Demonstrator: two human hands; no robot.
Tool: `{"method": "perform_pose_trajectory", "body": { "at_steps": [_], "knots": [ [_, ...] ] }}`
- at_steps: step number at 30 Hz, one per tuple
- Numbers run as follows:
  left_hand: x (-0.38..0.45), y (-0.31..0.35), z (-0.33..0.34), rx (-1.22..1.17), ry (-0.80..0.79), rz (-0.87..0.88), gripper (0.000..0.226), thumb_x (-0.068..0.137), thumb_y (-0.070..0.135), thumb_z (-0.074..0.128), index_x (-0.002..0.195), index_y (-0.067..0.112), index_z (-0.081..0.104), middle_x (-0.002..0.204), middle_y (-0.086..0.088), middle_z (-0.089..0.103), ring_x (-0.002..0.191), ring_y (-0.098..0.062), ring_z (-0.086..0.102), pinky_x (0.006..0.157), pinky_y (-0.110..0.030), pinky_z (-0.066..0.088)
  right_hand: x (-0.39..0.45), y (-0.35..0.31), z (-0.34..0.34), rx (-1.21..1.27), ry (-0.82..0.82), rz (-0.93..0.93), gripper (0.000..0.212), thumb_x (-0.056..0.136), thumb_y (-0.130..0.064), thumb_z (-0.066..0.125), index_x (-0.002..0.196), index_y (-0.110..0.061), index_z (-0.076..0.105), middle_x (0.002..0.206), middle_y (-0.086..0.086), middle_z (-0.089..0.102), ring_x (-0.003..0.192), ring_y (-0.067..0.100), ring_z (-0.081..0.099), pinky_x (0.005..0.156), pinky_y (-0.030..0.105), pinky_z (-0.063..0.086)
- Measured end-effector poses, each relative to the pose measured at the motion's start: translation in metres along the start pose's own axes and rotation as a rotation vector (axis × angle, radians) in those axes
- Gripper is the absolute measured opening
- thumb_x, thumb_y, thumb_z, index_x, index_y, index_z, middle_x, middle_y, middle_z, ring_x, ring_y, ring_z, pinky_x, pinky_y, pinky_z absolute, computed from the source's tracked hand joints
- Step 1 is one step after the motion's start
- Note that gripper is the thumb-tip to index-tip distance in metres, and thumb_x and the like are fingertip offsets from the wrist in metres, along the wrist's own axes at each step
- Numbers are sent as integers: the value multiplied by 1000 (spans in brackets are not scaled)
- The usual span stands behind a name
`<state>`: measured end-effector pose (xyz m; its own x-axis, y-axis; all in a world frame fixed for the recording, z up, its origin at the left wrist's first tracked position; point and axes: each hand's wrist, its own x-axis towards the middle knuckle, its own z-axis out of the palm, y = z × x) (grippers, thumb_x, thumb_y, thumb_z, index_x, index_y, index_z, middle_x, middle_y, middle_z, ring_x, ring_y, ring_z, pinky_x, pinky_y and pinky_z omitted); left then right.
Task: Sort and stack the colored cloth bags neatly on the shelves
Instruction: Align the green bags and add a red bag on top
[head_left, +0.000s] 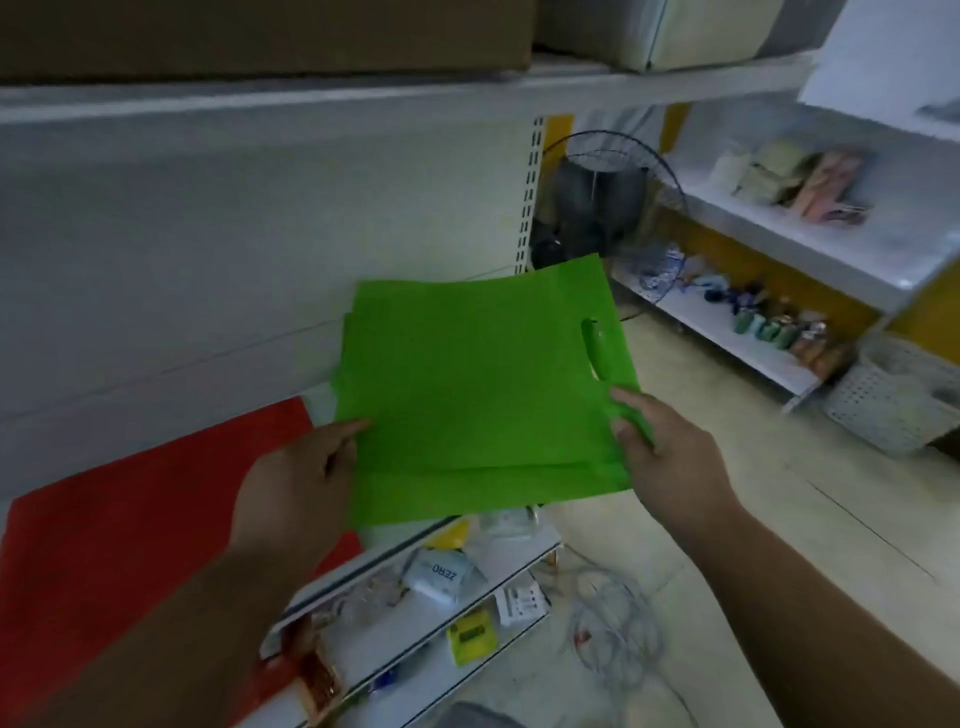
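Note:
A flat stack of green cloth bags (478, 384) lies over the right end of the white shelf (218, 364), its near edge hanging past the shelf front. A cut-out handle slot shows near its right edge. My left hand (301, 483) grips the stack's left near edge. My right hand (670, 457) grips the right near corner, thumb on top. A red cloth bag (124, 525) lies flat on the same shelf to the left, partly under my left forearm.
Lower shelves (447, 613) below hold small packets and boxes. Tangled cables (618, 623) lie on the tiled floor. A fan (608, 208) stands in the corner; a shelf unit with goods and a white basket (893, 395) are to the right. Cardboard boxes sit on the top shelf.

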<state>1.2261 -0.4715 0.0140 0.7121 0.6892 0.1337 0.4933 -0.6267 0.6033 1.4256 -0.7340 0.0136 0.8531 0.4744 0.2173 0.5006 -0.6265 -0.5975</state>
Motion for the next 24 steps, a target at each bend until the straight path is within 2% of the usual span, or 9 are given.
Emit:
{"method": "perform_pose_trajectory", "body": {
  "at_steps": [3, 7, 10, 13, 14, 16, 18, 21, 24],
  "knots": [
    [5, 7, 14, 54, 64, -103, 34, 98, 22, 48, 123, 40, 64, 67, 5, 66, 47, -9, 54, 44, -24, 33, 46, 12, 12, 22, -99, -101, 38, 100, -29, 50, 138, -29, 53, 126, -1, 65, 94, 12, 61, 67, 9, 39],
    [-5, 19, 37, 114, 76, -285, 35, 99, 20, 45, 120, 41, 63, 63, 6, 64, 41, -10, 52, 40, -24, 33, 90, 31, 22, 102, -265, -199, 38, 101, -27, 50, 138, -33, 50, 108, 12, 70, 96, 35, 64, 77, 38, 53],
    [-14, 37, 50, 128, 82, -359, 35, 97, 16, 45, 115, 40, 64, 61, 7, 62, 40, -10, 52, 39, -24, 34, 109, 44, 20, 127, -392, -236, 41, 100, -27, 51, 140, -36, 45, 106, 19, 68, 96, 41, 62, 77, 47, 54],
    [-12, 49, 62, 184, 127, -356, 35, 96, 15, 44, 118, 33, 63, 78, 3, 66, 49, -11, 52, 43, -24, 31, 124, 55, 23, 99, -422, -276, 42, 100, -27, 52, 140, -35, 44, 87, 7, 71, 69, 20, 66, 62, 32, 53],
    [-9, 51, 66, 213, 130, -356, 35, 96, 15, 43, 120, 33, 62, 86, 0, 67, 53, -14, 53, 46, -25, 31, 128, 57, 26, 78, -416, -297, 42, 99, -27, 52, 140, -33, 45, 74, -1, 67, 53, 10, 58, 51, 26, 47],
    [-5, 52, 73, 284, 117, -361, 38, 94, 15, 44, 123, 33, 59, 95, -3, 68, 65, -20, 57, 52, -28, 38, 134, 60, 32, -4, -404, -338, 43, 99, -27, 54, 141, -28, 45, 64, -11, 55, 43, 3, 44, 42, 19, 31],
    [-2, 52, 80, 351, 88, -367, 40, 93, 16, 44, 127, 33, 57, 103, -3, 69, 78, -25, 63, 60, -31, 47, 137, 61, 34, -76, -414, -347, 45, 98, -29, 55, 141, -24, 45, 75, -9, 61, 55, 3, 48, 49, 19, 30],
    [2, 55, 88, 410, 67, -359, 41, 92, 16, 45, 129, 31, 55, 110, -1, 67, 89, -26, 64, 65, -31, 45, 140, 64, 38, -178, -431, -346, 47, 98, -33, 53, 142, -18, 45, 119, 6, 66, 96, 21, 63, 72, 29, 46],
    [7, 55, 94, 469, 41, -340, 44, 91, 15, 45, 131, 33, 53, 108, 1, 62, 90, -23, 61, 65, -29, 40, 146, 64, 45, -261, -452, -372, 45, 99, -33, 50, 140, -14, 47, 121, 8, 61, 106, 26, 60, 83, 36, 50]
  ]
}}
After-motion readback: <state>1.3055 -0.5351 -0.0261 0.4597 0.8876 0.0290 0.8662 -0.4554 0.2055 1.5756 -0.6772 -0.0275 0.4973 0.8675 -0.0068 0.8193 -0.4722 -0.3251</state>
